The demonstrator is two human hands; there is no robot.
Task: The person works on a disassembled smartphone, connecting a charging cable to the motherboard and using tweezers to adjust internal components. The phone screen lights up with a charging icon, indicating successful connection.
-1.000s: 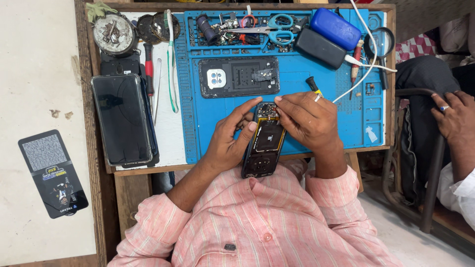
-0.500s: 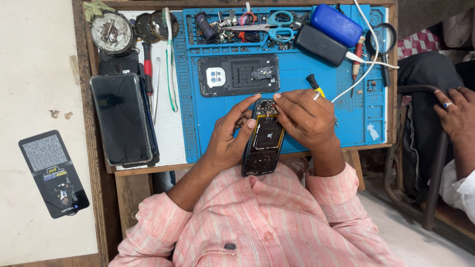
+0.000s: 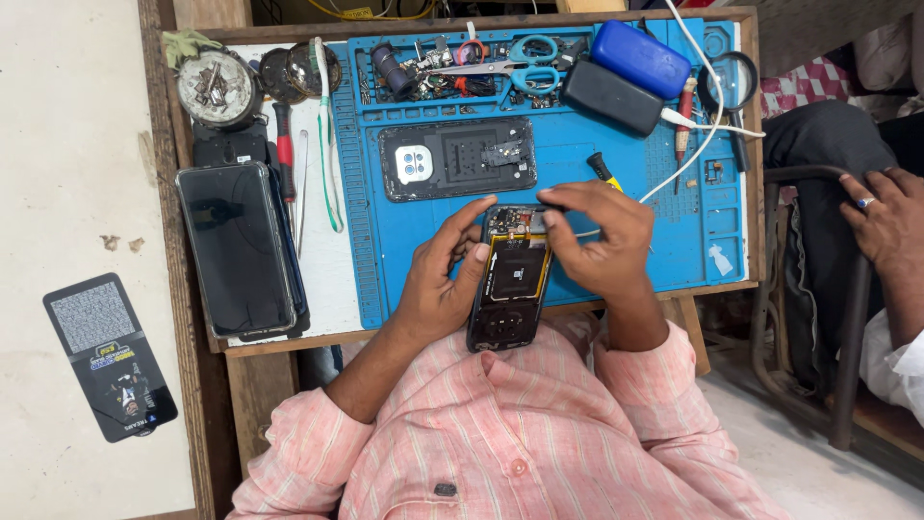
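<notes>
opened black phone (image 3: 512,279), gold-ringed coil

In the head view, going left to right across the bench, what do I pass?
Black card on the floor → dark phone lying screen-up → left hand → opened phone held in both hands → right hand → magnifying glass → another person's hand.

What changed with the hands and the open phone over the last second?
Little. The right hand shifted slightly, its fingertips staying at the top edge of the opened phone. The left hand kept its grip on the phone's left side. The phone stayed over the near edge of the blue mat; the back cover and tools did not move.
</notes>
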